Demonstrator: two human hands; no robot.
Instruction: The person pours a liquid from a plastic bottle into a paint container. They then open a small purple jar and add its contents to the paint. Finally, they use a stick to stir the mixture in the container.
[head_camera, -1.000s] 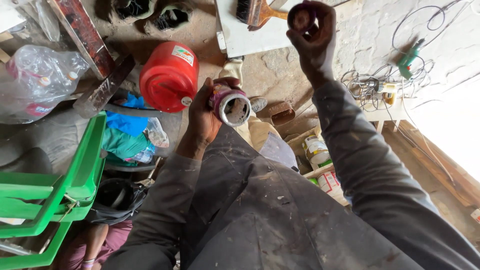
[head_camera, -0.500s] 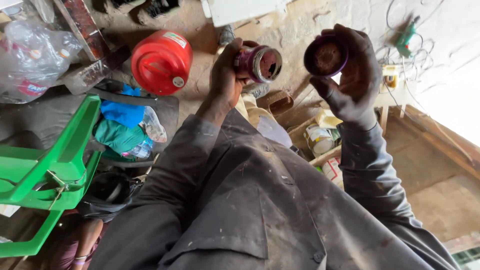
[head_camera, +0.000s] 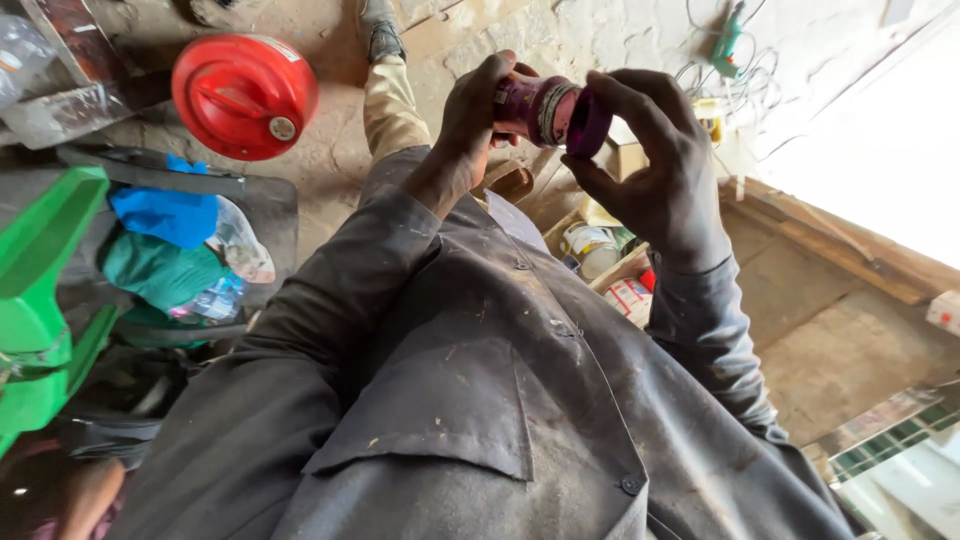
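Observation:
My left hand grips a small purple-stained tin held up in front of me. My right hand holds a round purple lid against the tin's open end, fingers curled over its rim. Both hands meet at the tin, above my grey, dusty coat. Whether the lid sits fully on the tin is hidden by my fingers.
A red round canister lies on the dirt floor at upper left. A green plastic chair stands at the left, beside bags with blue cloth. A wooden box with tins sits below my hands. A green tool with wires lies at the top right.
My right hand has brought the lid down from high up and across to the tin in my left hand; the two are now together.

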